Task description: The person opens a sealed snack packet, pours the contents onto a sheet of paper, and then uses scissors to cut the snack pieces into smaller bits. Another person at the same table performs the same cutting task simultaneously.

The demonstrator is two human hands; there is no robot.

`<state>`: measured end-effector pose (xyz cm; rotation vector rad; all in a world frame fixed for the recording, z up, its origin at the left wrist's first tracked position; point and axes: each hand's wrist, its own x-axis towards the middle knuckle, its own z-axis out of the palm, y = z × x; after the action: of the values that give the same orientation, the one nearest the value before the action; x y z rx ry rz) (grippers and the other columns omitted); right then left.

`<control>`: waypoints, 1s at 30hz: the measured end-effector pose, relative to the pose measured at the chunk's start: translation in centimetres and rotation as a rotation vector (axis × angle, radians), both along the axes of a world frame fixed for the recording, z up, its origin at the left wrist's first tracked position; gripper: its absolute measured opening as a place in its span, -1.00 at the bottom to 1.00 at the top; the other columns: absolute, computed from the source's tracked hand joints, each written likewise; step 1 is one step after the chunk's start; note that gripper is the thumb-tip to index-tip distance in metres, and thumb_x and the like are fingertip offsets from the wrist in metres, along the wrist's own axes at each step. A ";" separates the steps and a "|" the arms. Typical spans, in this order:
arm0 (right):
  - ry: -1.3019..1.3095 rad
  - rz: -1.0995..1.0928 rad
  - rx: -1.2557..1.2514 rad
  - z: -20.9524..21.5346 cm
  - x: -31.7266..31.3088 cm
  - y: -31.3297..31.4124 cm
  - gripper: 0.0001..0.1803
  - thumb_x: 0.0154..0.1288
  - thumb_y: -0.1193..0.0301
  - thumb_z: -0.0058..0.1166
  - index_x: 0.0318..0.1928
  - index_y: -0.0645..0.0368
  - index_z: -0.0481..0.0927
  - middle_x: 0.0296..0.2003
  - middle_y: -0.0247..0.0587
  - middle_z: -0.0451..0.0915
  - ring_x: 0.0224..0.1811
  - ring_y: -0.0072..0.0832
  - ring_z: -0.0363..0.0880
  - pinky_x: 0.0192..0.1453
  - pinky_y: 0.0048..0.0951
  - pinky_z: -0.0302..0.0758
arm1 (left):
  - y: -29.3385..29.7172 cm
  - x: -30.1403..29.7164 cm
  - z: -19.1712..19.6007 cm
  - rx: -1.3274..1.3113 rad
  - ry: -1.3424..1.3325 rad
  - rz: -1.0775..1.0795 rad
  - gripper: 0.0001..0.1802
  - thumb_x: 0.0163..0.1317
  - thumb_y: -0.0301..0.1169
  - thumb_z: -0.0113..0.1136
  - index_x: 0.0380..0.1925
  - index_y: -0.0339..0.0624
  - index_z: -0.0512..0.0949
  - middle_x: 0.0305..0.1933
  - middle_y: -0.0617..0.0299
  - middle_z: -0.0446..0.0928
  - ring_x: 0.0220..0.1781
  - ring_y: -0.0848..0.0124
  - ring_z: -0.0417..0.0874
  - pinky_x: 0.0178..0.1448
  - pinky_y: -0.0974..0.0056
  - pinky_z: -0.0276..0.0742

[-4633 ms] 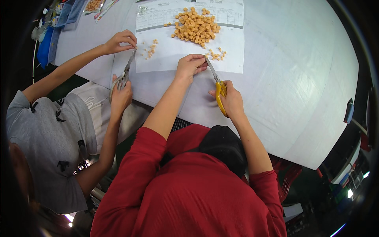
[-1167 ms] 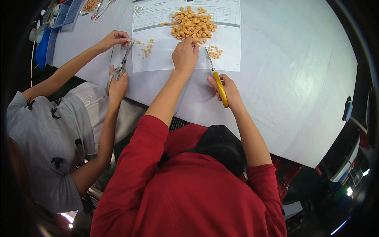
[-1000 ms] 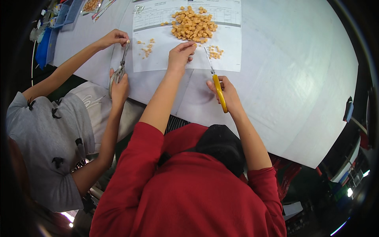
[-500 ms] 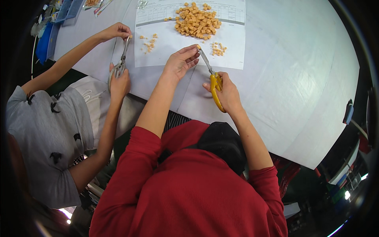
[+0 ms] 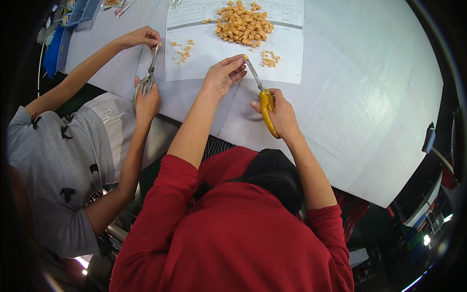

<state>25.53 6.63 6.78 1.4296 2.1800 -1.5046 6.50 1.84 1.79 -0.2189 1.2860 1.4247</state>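
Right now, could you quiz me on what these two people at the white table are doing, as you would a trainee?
1. True or false: the right hand holds yellow-handled scissors.
2. Where is the big pile of orange cubes? A) on the paper sheet B) in the blue tray C) on the floor
3. What does the left hand bring to the scissor tips?

Key: 1 true. 2 A. 3 A small orange piece, pinched in its fingertips.

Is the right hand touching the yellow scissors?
Touching. The head view shows the right hand wrapped around the handles of the yellow scissors.
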 end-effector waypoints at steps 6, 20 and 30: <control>-0.020 -0.001 0.017 -0.6 0.3 0.2 -0.24 0.09 -0.12 0.23 -0.01 0.34 0.42 -0.27 0.19 0.61 -0.18 0.04 0.60 -0.13 -0.12 0.51 | 0.4 0.4 -0.6 -0.047 0.041 -0.011 -0.71 0.19 -0.47 0.28 -0.08 -0.30 0.58 -0.20 0.24 0.60 -0.20 0.46 0.60 -0.02 0.32 0.61; -0.154 0.049 0.106 -1.7 0.2 0.2 -0.28 0.09 -0.15 0.21 -0.09 0.31 0.45 -0.41 0.16 0.62 -0.31 0.04 0.63 -0.27 -0.09 0.53 | 1.7 2.0 -1.6 -0.161 0.189 0.019 -0.74 0.18 -0.51 0.27 -0.13 -0.38 0.58 -0.25 0.14 0.63 -0.24 0.40 0.66 -0.05 0.34 0.63; -0.118 0.015 0.082 -0.4 0.5 0.2 -0.20 0.11 -0.14 0.20 0.06 0.34 0.38 -0.21 0.16 0.60 -0.14 -0.03 0.61 -0.07 -0.18 0.51 | 1.4 1.6 -0.8 -0.090 0.123 0.057 -0.75 0.24 -0.52 0.19 -0.09 -0.37 0.55 -0.15 0.10 0.61 -0.17 0.33 0.66 0.03 0.24 0.64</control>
<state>25.99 6.81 6.34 1.4827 2.1993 -1.3049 8.13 3.22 0.96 -0.2332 1.4565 1.4478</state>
